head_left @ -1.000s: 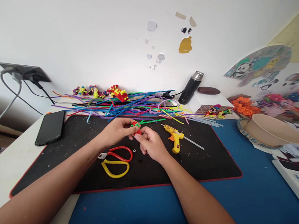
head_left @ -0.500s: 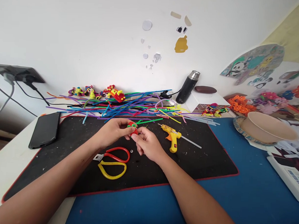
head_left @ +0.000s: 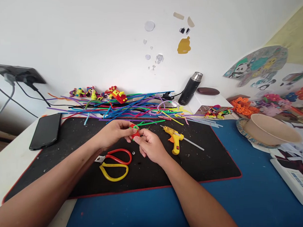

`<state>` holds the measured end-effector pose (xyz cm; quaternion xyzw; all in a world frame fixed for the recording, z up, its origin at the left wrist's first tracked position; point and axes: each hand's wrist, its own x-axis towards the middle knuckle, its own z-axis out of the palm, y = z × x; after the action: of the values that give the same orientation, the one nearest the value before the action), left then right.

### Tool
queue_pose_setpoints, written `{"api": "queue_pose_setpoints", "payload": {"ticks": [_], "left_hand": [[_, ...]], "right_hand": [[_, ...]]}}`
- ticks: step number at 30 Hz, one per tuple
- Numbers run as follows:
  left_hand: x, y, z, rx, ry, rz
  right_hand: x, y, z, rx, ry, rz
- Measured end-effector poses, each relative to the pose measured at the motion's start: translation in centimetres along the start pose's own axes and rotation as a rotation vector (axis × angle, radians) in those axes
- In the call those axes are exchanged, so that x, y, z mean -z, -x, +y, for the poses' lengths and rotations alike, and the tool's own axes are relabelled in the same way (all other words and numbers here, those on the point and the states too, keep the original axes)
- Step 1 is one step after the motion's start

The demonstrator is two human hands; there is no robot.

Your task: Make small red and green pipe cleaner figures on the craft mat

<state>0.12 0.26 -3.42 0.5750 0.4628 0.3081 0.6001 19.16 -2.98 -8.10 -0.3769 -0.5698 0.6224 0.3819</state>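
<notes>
You are holding a small red-and-green piece [head_left: 135, 131] between both hands, just above the mat [head_left: 202, 161]. Your left hand [head_left: 113, 133] is pinching it from the left, thumb and fingertips closed on it. Your right hand [head_left: 150, 146] is meeting it from the right, fingertips closed on its lower edge. The piece is sitting exactly where the two pinches meet. It is mostly covered by fingers, with only its red body and a green loop on top showing. Judging from this, you are shaping or fitting a detail by hand. Any further adjustment is calling for one hand fixing the piece while the other does the fine work, with light pressure so the loop is not crushed. The scissors [head_left: 115, 163] are lying near your left wrist. The glue gun [head_left: 174, 140] is lying to the right, apart from both hands. Stems [head_left: 131, 108] are lying piled along the mat's far edge.
</notes>
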Motion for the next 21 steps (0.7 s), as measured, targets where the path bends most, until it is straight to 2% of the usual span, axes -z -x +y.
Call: {"api": "queue_pose_setpoints", "payload": {"ticks": [9, 14, 18, 21], "left_hand": [[-0.2, -0.2, -0.4, 0.021, 0.127, 0.010], [-0.4, -0.2, -0.1, -0.024, 0.113, 0.012], [0.3, 0.1, 0.3, 0.005, 0.184, 0.009], [0.9, 0.1, 0.5, -0.029, 0.211, 0.018]], "right_hand": [[-0.1, 0.0, 0.1, 0.026, 0.002, 0.036], [-0.1, 0.0, -0.2, 0.003, -0.046, 0.044], [0.0, 0.1, -0.9, -0.037, -0.107, 0.021], [0.0, 0.1, -1.1, -0.047, -0.149, 0.029]]}}
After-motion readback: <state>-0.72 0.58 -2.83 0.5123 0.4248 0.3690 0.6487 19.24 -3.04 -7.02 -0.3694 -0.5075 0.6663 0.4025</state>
